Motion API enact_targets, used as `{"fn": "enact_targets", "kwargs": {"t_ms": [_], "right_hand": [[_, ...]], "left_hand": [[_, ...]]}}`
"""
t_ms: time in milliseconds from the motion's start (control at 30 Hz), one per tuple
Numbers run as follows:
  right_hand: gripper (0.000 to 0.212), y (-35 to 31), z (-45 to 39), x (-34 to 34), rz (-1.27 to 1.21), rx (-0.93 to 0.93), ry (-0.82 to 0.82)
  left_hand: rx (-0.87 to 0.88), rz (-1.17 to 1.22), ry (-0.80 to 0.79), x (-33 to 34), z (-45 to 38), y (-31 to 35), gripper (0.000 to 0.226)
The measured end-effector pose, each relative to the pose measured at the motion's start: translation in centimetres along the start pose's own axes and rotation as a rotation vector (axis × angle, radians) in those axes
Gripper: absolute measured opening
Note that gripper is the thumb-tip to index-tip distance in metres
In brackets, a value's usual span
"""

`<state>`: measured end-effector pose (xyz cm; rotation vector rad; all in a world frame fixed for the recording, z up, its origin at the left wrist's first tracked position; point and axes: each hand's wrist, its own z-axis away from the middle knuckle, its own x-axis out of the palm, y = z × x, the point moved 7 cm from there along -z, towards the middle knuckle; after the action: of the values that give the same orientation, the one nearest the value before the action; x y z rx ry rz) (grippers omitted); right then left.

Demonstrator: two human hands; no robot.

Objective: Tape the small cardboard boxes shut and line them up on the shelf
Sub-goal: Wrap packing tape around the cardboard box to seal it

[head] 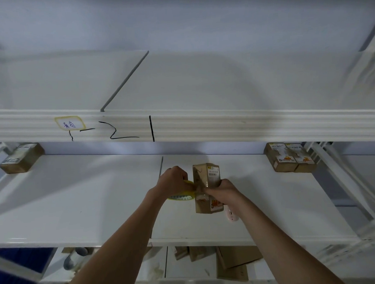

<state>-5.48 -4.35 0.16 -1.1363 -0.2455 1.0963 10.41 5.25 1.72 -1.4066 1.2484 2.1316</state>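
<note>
A small brown cardboard box point(206, 177) with a white barcode label is held over the middle white shelf point(82, 200). My right hand point(221, 191) grips its right side and pinches clear tape against its face. My left hand point(174, 180) is closed on a yellow roll of tape point(182, 197), right beside the box's left edge. Two taped boxes point(289, 159) stand side by side at the shelf's far right. Another box point(21, 158) lies at its far left.
The upper shelf's front beam point(203, 126) carries a yellow-edged label and black marker strokes. A pale pink-and-white object point(231, 215) lies on the shelf under my right wrist. Flattened cardboard point(231, 261) lies on the lower shelf. A white upright frame point(341, 179) stands at the right.
</note>
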Motion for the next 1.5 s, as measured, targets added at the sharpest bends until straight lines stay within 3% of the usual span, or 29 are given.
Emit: {"fn": "enact_targets", "kwargs": {"t_ms": [367, 467, 600, 1033, 1200, 1267, 1433, 1500], "right_hand": [[0.036, 1.8, -1.1, -2.0, 0.021, 0.028, 0.025], [0.041, 2.2, -1.0, -2.2, -0.013, 0.035, 0.015], [0.051, 1.6, -0.9, -2.5, -0.064, 0.029, -0.019], [0.037, -0.1, 0.3, -1.4, -0.306, -0.061, -0.224], [0.053, 0.7, 0.4, -1.0, -0.449, -0.042, -0.261], [0.049, 0.9, 0.2, -0.7, -0.479, -0.028, -0.268], [0.056, 0.4, 0.7, 0.2, -0.182, -0.013, -0.215], [0.043, -0.3, 0.7, -0.1, -0.093, -0.059, -0.129]], "left_hand": [[0.062, 0.162, -0.259, -0.1, 0.7, -0.7, 0.028], [0.025, 0.132, -0.207, 0.0, 0.3, -1.1, 0.031], [-0.037, -0.068, -0.04, -1.1, 0.3, -2.0, 0.055], [-0.058, 0.048, -0.097, -0.5, -0.2, -0.5, 0.052], [-0.084, 0.061, -0.121, 0.1, -0.5, -0.4, 0.047], [-0.099, 0.059, -0.122, 0.5, -0.5, -0.5, 0.05], [-0.073, -0.003, -0.084, 0.8, -0.4, 0.1, 0.048], [-0.059, -0.03, -0.066, 0.8, -0.5, 0.5, 0.043]]}}
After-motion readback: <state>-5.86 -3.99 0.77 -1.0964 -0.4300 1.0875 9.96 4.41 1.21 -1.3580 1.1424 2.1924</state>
